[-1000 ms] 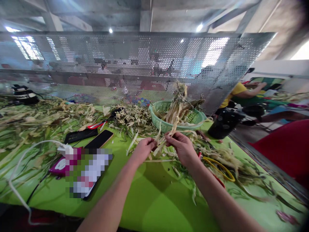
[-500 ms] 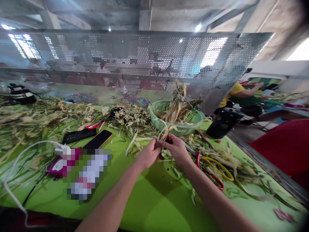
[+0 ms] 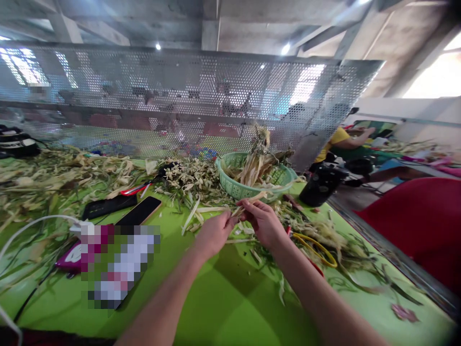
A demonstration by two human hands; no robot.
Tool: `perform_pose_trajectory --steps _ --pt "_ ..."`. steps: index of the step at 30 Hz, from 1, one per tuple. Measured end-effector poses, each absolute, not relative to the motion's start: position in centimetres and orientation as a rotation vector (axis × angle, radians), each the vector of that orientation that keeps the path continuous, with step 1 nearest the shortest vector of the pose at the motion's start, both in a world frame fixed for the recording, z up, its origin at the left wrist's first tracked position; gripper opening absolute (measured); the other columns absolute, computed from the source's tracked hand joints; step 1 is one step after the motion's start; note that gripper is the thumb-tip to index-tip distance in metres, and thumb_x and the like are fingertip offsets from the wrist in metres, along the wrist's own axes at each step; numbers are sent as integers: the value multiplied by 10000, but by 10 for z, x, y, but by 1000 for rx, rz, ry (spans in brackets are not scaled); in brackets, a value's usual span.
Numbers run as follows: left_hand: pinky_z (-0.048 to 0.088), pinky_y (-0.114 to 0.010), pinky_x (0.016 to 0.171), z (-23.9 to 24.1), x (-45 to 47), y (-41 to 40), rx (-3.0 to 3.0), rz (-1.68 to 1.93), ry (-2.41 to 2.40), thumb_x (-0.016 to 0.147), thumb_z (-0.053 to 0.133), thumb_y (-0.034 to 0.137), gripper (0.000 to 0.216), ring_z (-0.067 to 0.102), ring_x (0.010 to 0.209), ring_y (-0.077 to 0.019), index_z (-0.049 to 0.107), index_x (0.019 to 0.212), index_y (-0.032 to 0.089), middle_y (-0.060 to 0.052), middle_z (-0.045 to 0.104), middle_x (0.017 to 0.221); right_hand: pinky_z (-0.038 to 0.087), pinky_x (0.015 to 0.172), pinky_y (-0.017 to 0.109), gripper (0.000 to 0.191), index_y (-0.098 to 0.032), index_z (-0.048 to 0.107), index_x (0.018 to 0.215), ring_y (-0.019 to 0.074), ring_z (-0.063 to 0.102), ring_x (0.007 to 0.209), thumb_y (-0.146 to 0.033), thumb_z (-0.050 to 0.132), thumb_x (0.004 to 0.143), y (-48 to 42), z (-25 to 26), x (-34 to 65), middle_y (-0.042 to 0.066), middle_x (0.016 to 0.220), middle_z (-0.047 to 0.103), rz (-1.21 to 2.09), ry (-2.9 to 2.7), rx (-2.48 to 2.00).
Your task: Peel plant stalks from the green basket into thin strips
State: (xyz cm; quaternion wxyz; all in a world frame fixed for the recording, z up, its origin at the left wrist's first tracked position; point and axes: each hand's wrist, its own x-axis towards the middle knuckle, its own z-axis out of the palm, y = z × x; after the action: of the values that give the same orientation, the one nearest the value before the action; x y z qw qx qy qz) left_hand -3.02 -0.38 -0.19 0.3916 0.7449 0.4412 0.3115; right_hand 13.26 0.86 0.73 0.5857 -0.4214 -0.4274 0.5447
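Observation:
My left hand (image 3: 213, 232) and my right hand (image 3: 263, 222) meet just above a bright green table (image 3: 230, 298), both pinched on a thin pale strip of dried leaf (image 3: 240, 209) that runs between their fingertips. Behind the hands stands a light green plastic basket (image 3: 236, 187) heaped with dried leaf strips (image 3: 256, 163). More loose strips lie scattered under and around the hands.
Phones (image 3: 139, 211) and a white cable (image 3: 32, 223) lie at the left. Scissors with yellow and red handles (image 3: 319, 250) rest to the right of my hands. A perforated metal screen (image 3: 180, 96) closes the back. A black bottle (image 3: 319, 185) and another person's arm (image 3: 355, 139) are at the right.
My hands came together from slightly apart and dropped lower toward the table. The long bundle of strips that hung up from my right hand is gone; only a short strip is between the fingers.

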Motion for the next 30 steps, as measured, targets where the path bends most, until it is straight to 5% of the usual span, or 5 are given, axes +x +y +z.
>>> perform_pose_trajectory --steps 10,16,20,25,30 --pt "282 -241 485 16 -32 -12 2071 731 1130 957 321 403 351 429 486 -128 562 809 195 0 527 622 382 391 207 325 -162 705 673 76 483 422 -475 794 650 14 16 145 -9 584 610 1074 -887 -918" --pt "284 -245 540 32 -46 -18 2115 722 1211 953 338 370 326 474 539 -133 576 806 203 2 558 645 345 385 216 379 -159 692 654 87 465 417 -530 768 648 18 38 168 -14 517 554 923 -888 -1001" --pt "274 -259 568 39 -66 -21 2187 695 1349 948 330 374 335 508 589 -150 587 802 217 -5 598 679 427 507 239 332 -208 713 876 110 557 548 -519 671 767 0 70 192 12 739 655 597 -1034 -1067" --pt "283 -267 595 46 -74 -34 2340 584 1420 943 327 376 350 539 649 -172 598 799 207 -33 636 722 429 911 400 270 -293 662 1150 230 580 1051 -356 506 940 -52 99 168 50 1096 686 -91 -1790 -1094" --pt "302 -268 607 58 -77 -56 2391 534 1250 943 345 401 363 570 689 -183 633 836 207 -48 668 776 390 918 400 305 -251 634 1184 242 585 1052 -337 423 981 -73 78 131 81 1116 690 -24 -2444 -1077"
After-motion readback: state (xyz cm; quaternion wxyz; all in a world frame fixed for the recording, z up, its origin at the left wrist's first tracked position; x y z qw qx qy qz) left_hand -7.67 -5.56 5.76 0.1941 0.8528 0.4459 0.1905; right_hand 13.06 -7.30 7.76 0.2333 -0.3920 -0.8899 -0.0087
